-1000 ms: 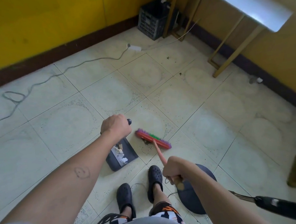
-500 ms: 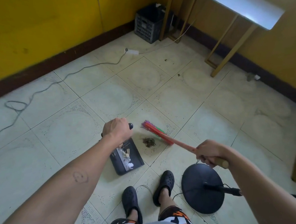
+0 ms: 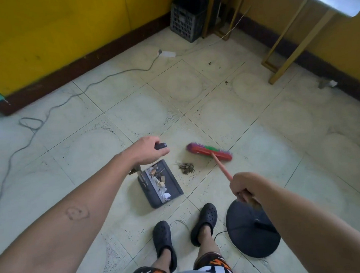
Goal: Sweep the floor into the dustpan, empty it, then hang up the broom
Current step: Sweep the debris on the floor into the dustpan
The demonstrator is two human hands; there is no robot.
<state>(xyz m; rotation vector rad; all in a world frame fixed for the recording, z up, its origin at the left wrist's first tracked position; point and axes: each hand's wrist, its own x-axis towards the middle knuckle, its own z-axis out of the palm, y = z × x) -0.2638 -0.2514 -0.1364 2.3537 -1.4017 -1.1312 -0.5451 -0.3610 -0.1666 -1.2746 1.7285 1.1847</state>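
Note:
A dark grey dustpan [image 3: 169,187] stands on the tiled floor in front of my feet, holding scraps of paper and debris. My left hand [image 3: 149,150] is closed round the black top of its upright handle. My right hand [image 3: 243,185] grips the red stick of the broom. The red broom head [image 3: 209,152], with purple and green bristles, rests on the floor to the right of the pan. A small dirt pile [image 3: 185,168] lies between the broom head and the pan's open edge.
A round black stand base [image 3: 251,233] sits by my right foot. A grey cable [image 3: 51,109] snakes across the floor on the left. A black crate [image 3: 188,18] stands in the far corner beside yellow table legs [image 3: 284,60]. Small specks lie further out.
The broom head has come back down to the floor, just beyond and right of the dirt pile. My right hand has shifted left. The dustpan has stayed in place.

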